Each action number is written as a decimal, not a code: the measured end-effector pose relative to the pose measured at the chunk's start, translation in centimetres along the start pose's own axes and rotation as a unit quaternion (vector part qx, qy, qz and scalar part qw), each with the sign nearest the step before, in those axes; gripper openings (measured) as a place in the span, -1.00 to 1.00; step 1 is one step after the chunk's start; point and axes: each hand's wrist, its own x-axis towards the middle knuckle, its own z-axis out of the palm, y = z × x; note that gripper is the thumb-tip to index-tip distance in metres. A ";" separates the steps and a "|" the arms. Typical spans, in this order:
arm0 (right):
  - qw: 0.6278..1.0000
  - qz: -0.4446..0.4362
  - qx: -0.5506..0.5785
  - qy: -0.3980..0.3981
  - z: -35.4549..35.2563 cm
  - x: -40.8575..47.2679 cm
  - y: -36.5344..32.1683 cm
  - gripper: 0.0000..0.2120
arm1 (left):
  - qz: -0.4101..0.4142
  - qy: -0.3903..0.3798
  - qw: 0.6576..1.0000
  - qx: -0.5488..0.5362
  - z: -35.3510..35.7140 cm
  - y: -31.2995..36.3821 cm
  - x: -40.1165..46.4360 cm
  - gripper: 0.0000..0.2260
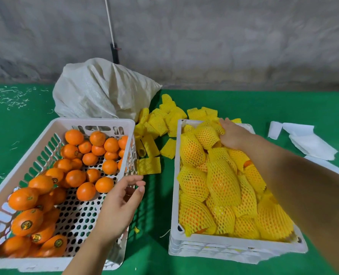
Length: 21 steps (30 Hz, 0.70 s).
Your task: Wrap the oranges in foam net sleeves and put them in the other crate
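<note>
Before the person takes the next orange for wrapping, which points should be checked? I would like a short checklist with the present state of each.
1. Left hand free to pick: ok, it hovers over the right rim of the left crate, fingers relaxed, holding nothing.
2. Unwrapped oranges left in that crate: ok, many remain.
3. Empty foam net sleeves at hand: ok, a loose pile lies on the green cloth between the crates.
4. Right hand free: cannot tell, it rests on a wrapped orange at the far end of the right crate; whether it has let go is unclear.
5. Room in the right crate: not ok, wrapped fruit fills it to the rim.
</note>
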 end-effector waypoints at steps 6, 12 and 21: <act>0.991 0.021 0.118 0.056 -1.2 1.1 -0.4 -0.26 | -0.021 0.014 0.996 -0.087 0.2 0.7 0.0 -0.77; 0.998 0.021 0.047 -0.030 -2.2 1.7 -1.0 -0.53 | -0.019 0.036 0.989 -0.143 0.2 2.0 0.0 -0.86; 0.946 -0.264 -0.181 -0.042 5.5 -3.3 -19.8 -0.65 | -0.054 0.175 0.974 -0.136 -2.5 0.1 3.4 -0.84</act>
